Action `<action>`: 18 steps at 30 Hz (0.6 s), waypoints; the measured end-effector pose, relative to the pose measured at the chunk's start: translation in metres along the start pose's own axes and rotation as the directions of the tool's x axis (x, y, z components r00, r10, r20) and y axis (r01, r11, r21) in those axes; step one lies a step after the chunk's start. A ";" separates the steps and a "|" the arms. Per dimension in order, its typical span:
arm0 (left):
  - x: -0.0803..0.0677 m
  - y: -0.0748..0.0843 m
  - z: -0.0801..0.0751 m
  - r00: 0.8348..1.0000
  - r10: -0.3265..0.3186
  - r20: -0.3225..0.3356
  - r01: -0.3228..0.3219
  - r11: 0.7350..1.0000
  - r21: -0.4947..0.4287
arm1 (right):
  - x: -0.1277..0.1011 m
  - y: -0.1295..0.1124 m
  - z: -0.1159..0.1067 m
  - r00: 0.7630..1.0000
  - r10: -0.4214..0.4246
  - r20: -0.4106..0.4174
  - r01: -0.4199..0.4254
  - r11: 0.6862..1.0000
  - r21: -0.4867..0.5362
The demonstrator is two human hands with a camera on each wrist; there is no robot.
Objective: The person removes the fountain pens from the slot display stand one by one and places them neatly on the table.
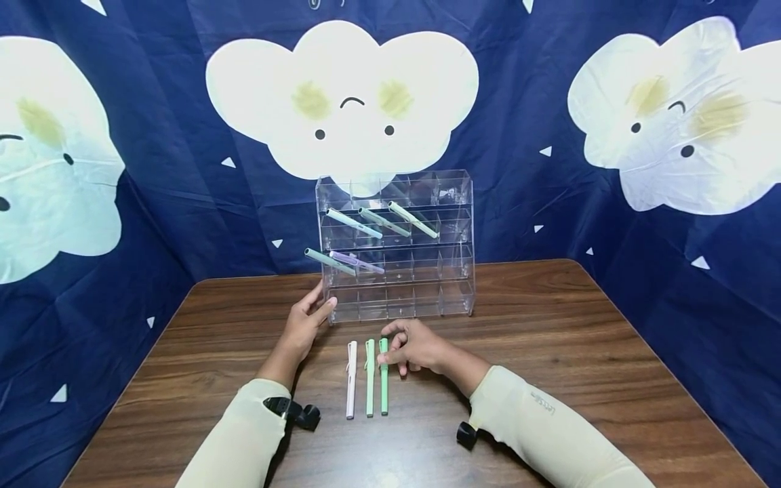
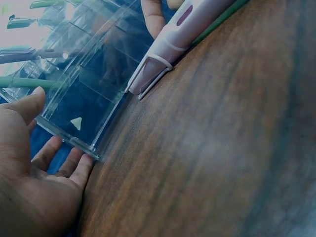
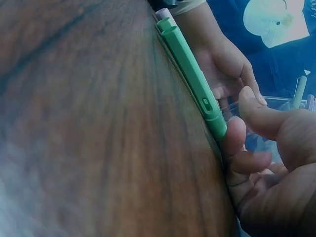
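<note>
Dark blue cloud-print backdrop (image 1: 549, 81) behind wooden table (image 1: 549, 339); white pen (image 1: 351, 379) lying on table.

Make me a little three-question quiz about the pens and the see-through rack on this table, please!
1. How many pens lie flat on the brown wooden table?
2. True or false: the left hand rests against the clear plastic compartment rack.
3. Which pen do the right hand fingers touch? A) pale pink capped pen B) light green middle pen C) bright green pen on the right

Key: 1) three; 2) true; 3) C
</note>
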State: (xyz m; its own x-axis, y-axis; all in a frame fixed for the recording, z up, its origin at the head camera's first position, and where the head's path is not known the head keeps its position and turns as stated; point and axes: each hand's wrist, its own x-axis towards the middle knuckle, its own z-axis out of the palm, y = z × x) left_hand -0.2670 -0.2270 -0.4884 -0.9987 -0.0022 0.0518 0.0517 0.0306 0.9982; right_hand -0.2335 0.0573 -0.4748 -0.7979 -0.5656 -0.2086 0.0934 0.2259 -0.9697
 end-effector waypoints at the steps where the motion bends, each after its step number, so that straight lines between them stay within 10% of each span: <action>1: 0.000 0.000 0.000 1.000 0.001 -0.001 -0.001 1.000 0.001 | 0.000 -0.002 0.000 1.000 -0.006 -0.013 0.006 1.000 0.000; 18: -0.002 -0.001 -0.001 1.000 -0.003 0.007 0.003 1.000 -0.006 | 0.003 -0.056 -0.010 0.992 -0.110 -0.067 0.105 0.992 -0.074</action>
State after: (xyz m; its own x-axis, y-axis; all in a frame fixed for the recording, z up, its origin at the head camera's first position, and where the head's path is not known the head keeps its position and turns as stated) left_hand -0.2654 -0.2279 -0.4892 -0.9988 0.0045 0.0486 0.0487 0.0241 0.9985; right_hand -0.2469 0.0506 -0.4202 -0.8415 -0.5323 -0.0920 -0.0348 0.2233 -0.9741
